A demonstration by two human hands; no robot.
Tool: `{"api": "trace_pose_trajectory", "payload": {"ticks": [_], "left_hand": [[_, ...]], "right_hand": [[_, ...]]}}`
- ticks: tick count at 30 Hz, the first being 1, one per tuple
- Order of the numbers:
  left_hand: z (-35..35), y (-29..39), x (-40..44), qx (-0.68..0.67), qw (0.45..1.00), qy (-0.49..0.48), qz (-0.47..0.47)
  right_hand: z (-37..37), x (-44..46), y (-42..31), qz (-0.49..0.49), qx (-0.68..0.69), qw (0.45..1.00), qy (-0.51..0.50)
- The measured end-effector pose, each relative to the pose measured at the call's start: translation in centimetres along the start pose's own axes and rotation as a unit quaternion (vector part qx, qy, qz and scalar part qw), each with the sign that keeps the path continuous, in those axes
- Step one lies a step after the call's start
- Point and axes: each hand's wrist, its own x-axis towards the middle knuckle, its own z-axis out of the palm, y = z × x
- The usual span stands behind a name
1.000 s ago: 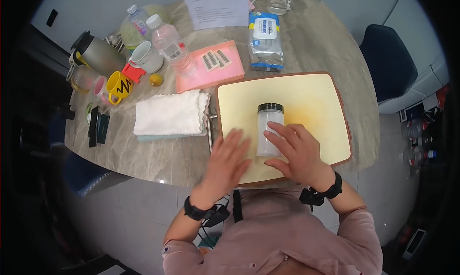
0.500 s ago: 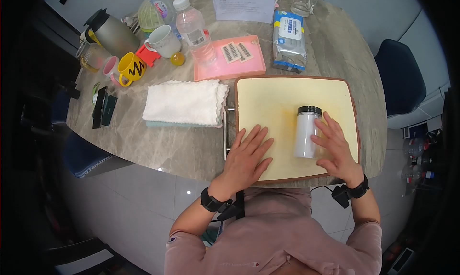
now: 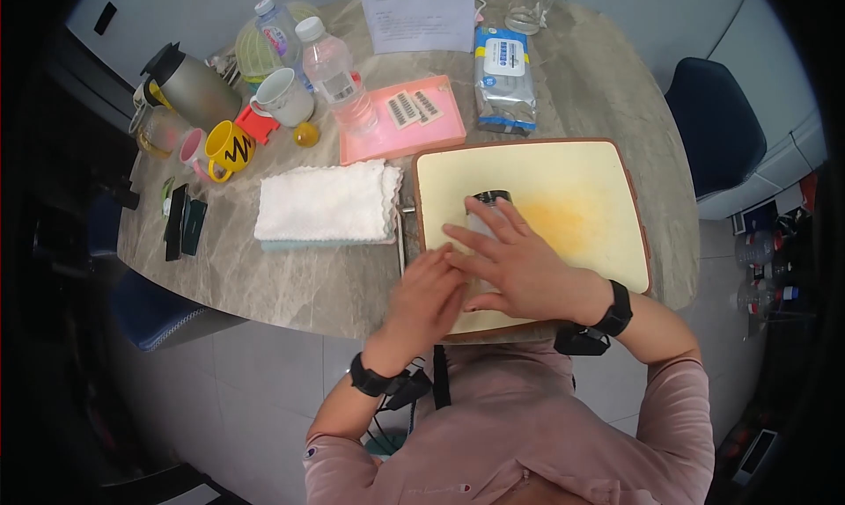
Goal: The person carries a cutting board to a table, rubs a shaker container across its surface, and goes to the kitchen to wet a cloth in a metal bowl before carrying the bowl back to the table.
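Observation:
A clear jar with a black lid (image 3: 490,196) lies on the cream board (image 3: 572,166) with the brown rim, its body mostly hidden under my right hand (image 3: 528,267). The fingers of that hand are spread over the jar. My left hand (image 3: 424,301) is at the board's left part, its fingertips close to or touching my right fingers; its fingers are loosely apart and nothing shows in them. An orange-yellow stain (image 3: 559,223) marks the board right of the jar.
Left of the board lie folded white cloths (image 3: 326,204). Behind are a pink tray (image 3: 440,134), a clear bottle (image 3: 339,83), a wipes pack (image 3: 505,83), a white mug (image 3: 286,98), a yellow mug (image 3: 231,149), a steel jug (image 3: 198,91) and a paper sheet (image 3: 418,17).
Since half a second ago, the jar and my right hand have moved left across the board, towards my left hand. The camera view has shifted a little too.

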Motion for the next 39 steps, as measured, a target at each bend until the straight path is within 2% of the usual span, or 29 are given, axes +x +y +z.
{"api": "trace_pose_trajectory", "payload": {"ticks": [2, 5, 8, 11, 14, 17, 18, 24, 25, 27, 35, 39], "left_hand": [[-2.2, -0.8, 0.0, 0.014, 0.999, 0.047, -0.002], [-4.9, -3.0, 0.0, 0.009, 0.989, 0.117, -0.095], [-6.9, -5.5, 0.3, 0.151, 0.965, 0.16, -0.14], [-7.8, -7.6, -0.2, 0.169, 0.961, 0.121, -0.183], [-8.2, -7.4, -0.3, 0.127, 0.969, 0.068, -0.201], [-7.9, -7.4, -0.5, 0.157, 0.97, 0.052, -0.177], [-7.8, -7.7, -0.7, 0.127, 0.971, 0.062, -0.195], [-7.3, -7.9, -0.4, 0.01, 0.952, 0.115, -0.284], [-7.2, -8.2, -0.7, 0.028, 0.956, 0.114, -0.268], [-6.9, -9.4, -1.6, 0.06, 0.964, 0.11, -0.233], [-6.8, -9.6, -2.2, 0.053, 0.97, 0.097, -0.217], [-7.1, -9.7, -2.3, -0.003, 0.967, 0.111, -0.228]], "right_hand": [[0.4, 0.6, -0.4, -0.01, -0.012, 1.0, 0.014], [0.4, 0.5, -0.3, -0.009, -0.015, 1.0, 0.002], [-0.5, -1.4, 0.8, 0.013, 0.002, 1.0, 0.009], [-0.9, -4.8, 2.4, 0.044, 0.037, 0.997, 0.046], [-1.3, -8.1, 3.3, 0.11, 0.068, 0.989, 0.065], [-1.4, -10.1, 4.0, 0.128, 0.068, 0.984, 0.099], [-1.5, -10.5, 4.1, 0.133, 0.06, 0.983, 0.108], [-1.3, -7.7, 1.7, 0.115, -0.007, 0.993, 0.018], [-0.4, -6.7, 1.5, 0.098, 0.017, 0.994, 0.042], [-0.3, -4.6, 0.2, 0.083, -0.01, 0.996, 0.028], [1.8, 0.3, -4.3, 0.048, -0.124, 0.991, -0.008], [2.2, 0.2, -3.4, 0.007, -0.11, 0.994, 0.014]]}}
